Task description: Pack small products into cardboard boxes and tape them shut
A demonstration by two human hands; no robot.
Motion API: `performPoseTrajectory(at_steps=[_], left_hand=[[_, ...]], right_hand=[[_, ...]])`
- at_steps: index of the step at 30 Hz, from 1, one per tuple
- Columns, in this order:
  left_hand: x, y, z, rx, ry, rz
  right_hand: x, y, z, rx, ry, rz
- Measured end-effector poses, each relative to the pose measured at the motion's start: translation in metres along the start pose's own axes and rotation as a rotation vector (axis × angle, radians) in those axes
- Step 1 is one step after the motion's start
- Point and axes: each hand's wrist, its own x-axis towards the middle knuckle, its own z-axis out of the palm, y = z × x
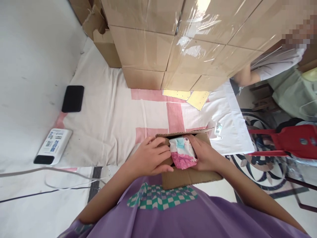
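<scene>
An opened cardboard box [192, 178] is right in front of my body at the near edge of the cloth-covered table [116, 109], its near flap folded out toward me. Inside its opening sits a soft plastic packet [183, 155], white and light blue at the top, pink below. My right hand [205, 152] grips the packet's right side, its thumb hidden from view. Stretched over the box's left side, my left hand [152, 157] has its fingers apart, the tips close to the packet. Whether they touch it I cannot tell.
A stack of taped cardboard boxes [146, 48] stands across the table's far side. Yellow cards [199, 98], a black phone-like object [73, 98] and a white device [54, 143] lie around. At right are another person's arm [250, 77] and a red chair [300, 142].
</scene>
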Motion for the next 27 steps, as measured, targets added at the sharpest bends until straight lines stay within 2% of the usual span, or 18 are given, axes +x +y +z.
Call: performPoseTrajectory(at_steps=[3,6,11,15,20,23,27], left_hand=[[0.0,0.004,0.007,0.043,0.024,0.014],[-0.006,0.003,0.012,0.094,0.1,0.044],[-0.026,-0.004,0.007,0.129,0.177,-0.008],[-0.033,-0.004,0.007,0.108,0.214,-0.027],[-0.027,0.004,0.015,0.079,0.273,-0.062],[-0.026,0.006,0.018,0.059,0.275,-0.074],[-0.03,0.004,0.023,0.016,0.315,-0.03]], right_hand=[[-0.002,0.004,-0.003,-0.003,-0.019,-0.007],[-0.002,0.005,-0.004,-0.024,-0.03,0.022],[0.003,0.0,-0.008,-0.069,-0.062,0.09],[0.012,-0.007,-0.008,-0.174,-0.172,0.109],[0.031,-0.013,0.004,-0.422,-0.352,0.24],[0.039,-0.012,0.005,-0.351,-0.372,0.175],[0.035,-0.01,-0.009,-0.179,-0.3,0.073]])
